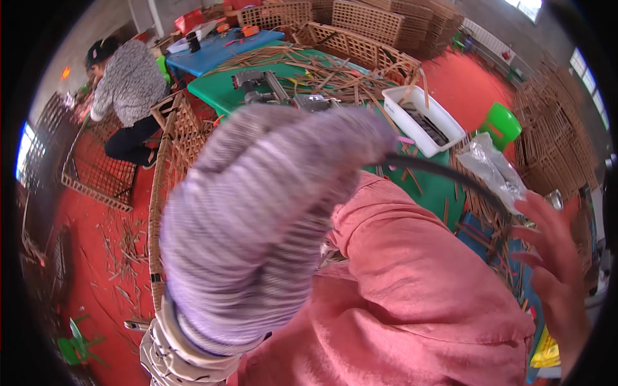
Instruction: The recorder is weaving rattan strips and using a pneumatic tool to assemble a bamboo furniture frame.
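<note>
Left hand [257,206]: looms large in mid-view, blurred, clad in a purple-grey striped knit glove, angled up and rightward.
Left fingers [367,132]: narrow, closed at the tips on one end of the dark strip [454,172].
Dark strip: runs thin and bowed from the gloved fingertips, arches rightward over the green table [215,93], then curves down beside the right hand [557,270].
Right hand: bare, blurred, raised near the right rim of the view.
Right fingers [541,215]: wide, loosely curved, near the bend of the strip; cannot tell whether touching.
Sleeve [187,350]: pale with dark marks, gathered at the left wrist.
Pink-red cloth [412,257]: covers the lap in creases, below the glove and strip.
Green table: bears loose brown strips [322,71] and a grey tool [257,83], partly hidden behind the glove.
White bin [402,119]: sits at the right of the table, holding dark pieces.
Plastic bag [492,167]: clear, crumpled, just beyond the right fingers.
Lattice piece [168,186]: brown, left of the glove.
Co-worker [135,83]: crouches at far left in a speckled grey top, beside a lattice frame [96,167].
Lattice stacks [547,128]: rise high at right.
Floor [90,296]: red, littered with scraps [122,251] at left.
</note>
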`<state>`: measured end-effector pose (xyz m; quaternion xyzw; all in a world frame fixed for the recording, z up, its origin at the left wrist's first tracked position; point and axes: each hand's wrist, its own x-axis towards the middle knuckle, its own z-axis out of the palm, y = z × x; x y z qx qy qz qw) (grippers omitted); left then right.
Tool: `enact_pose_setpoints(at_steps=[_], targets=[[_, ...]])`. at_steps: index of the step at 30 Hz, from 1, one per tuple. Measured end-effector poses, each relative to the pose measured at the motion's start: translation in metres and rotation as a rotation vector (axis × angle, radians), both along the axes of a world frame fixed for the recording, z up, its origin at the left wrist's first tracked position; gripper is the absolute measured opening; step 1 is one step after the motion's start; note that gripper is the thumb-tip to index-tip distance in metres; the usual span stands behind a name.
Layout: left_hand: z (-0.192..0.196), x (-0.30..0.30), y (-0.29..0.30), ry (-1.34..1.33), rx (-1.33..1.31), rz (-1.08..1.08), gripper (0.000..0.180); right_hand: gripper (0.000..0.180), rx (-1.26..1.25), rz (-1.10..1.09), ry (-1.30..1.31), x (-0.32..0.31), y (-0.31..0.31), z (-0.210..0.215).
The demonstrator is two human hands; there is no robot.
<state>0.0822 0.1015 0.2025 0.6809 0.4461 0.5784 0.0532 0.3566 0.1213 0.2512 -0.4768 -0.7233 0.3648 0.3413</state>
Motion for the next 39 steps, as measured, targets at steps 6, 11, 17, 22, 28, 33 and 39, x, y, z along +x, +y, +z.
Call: enact_pose_setpoints(at_steps=[6, 11, 17, 22, 28, 33, 39], targets=[[-0.035, -0.015, 0.009, 0.009, -0.035, -0.065, 0.022, 0.049, -0.295, 0.05, 0.134, 0.001, 0.023, -0.056], [-0.023, -0.013, -0.003, 0.067, -0.102, 0.072, 0.02, 0.047, -0.527, 0.115, 0.228, 0.019, 0.008, -0.061], [-0.025, -0.014, -0.004, 0.112, -0.148, -0.128, 0.027, 0.047, -0.733, 0.218, 0.228, 0.036, -0.007, -0.054], [-0.024, -0.008, 0.001, 0.17, -0.042, -0.177, 0.029, 0.049, -0.528, 0.289, -0.058, 0.055, 0.03, -0.058], [-0.023, 0.002, 0.008, 0.211, 0.05, -0.239, 0.031, 0.03, -0.322, 0.35, 0.007, 0.029, 0.066, -0.062], [-0.054, -0.038, -0.007, -0.059, 0.045, -0.126, 0.032, 0.01, 0.597, 0.611, -0.562, -0.057, 0.004, 0.015], [-0.083, -0.071, -0.061, -0.625, -0.092, 0.092, 0.019, 0.011, -0.391, 0.989, 0.102, -0.225, 0.053, -0.081]])
